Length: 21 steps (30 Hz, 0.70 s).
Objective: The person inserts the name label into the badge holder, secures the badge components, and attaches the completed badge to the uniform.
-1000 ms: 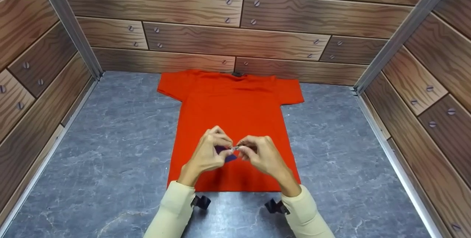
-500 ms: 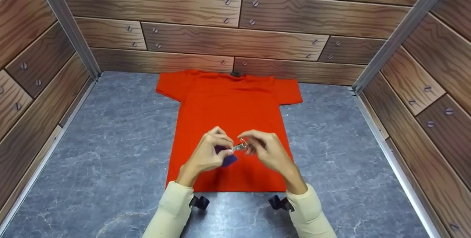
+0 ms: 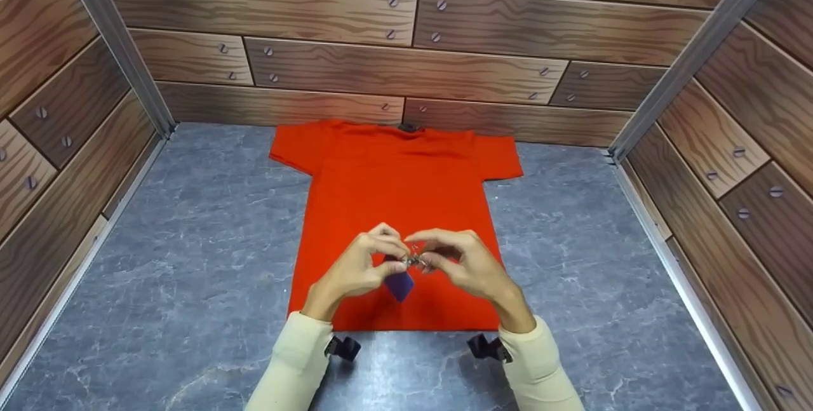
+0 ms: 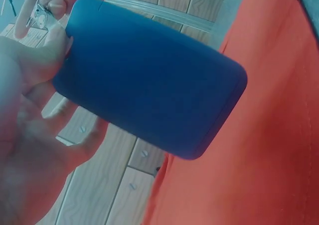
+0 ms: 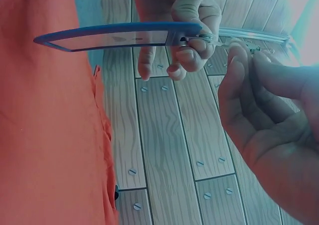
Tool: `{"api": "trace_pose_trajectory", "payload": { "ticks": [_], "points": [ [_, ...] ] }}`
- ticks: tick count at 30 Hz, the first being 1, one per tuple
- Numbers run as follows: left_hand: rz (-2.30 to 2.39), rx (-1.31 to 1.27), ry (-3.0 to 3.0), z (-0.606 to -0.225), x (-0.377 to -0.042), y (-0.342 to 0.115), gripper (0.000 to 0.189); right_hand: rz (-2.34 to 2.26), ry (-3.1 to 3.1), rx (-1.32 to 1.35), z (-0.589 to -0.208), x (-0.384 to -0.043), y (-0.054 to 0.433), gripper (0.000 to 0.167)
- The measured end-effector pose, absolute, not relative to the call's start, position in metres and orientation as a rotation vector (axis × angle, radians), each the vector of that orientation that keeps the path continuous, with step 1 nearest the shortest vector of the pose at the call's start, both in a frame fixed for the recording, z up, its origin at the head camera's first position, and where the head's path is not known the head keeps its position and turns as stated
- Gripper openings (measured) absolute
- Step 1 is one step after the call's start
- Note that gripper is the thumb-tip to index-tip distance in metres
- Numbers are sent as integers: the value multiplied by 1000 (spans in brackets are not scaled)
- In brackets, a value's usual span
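A blue badge holder with rounded corners hangs tilted from my left hand, above a red T-shirt. My left thumb and fingertips pinch it at its strap end. The right wrist view shows the holder nearly edge-on, with a pale window framed in blue; its plain blue back fills the left wrist view. A small metal clip joins on at the strap. My right hand pinches this clip between thumb and index finger, its details partly covered by fingertips.
The T-shirt lies flat, collar toward the back wall, on a grey marbled surface. Wood-patterned walls with metal corner posts enclose three sides. A black wrist camera sits beneath the left cuff, another beneath the right.
My right fingers spread off the clip half a second ago and now pinch it again. The badge holder has swung to hang lower, showing more blue below my left hand.
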<state>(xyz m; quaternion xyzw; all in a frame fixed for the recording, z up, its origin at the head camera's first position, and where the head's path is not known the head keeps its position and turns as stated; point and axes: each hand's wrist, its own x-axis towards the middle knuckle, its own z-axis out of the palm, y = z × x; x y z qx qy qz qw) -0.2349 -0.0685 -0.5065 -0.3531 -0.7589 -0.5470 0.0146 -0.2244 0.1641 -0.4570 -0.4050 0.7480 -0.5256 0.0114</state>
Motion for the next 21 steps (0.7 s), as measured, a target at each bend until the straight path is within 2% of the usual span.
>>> {"api": "trace_pose_trajectory", "payload": {
  "ticks": [9, 21],
  "points": [
    [-1701, -1187, -2387, -505, -235, -67, 10, -1651, 2393, -1269, -459, -225, 163, 11],
    [-1740, -1199, -2314, -503, -234, -67, 22, -1676, 2482, -1191, -460, -226, 164, 5]
  ]
}}
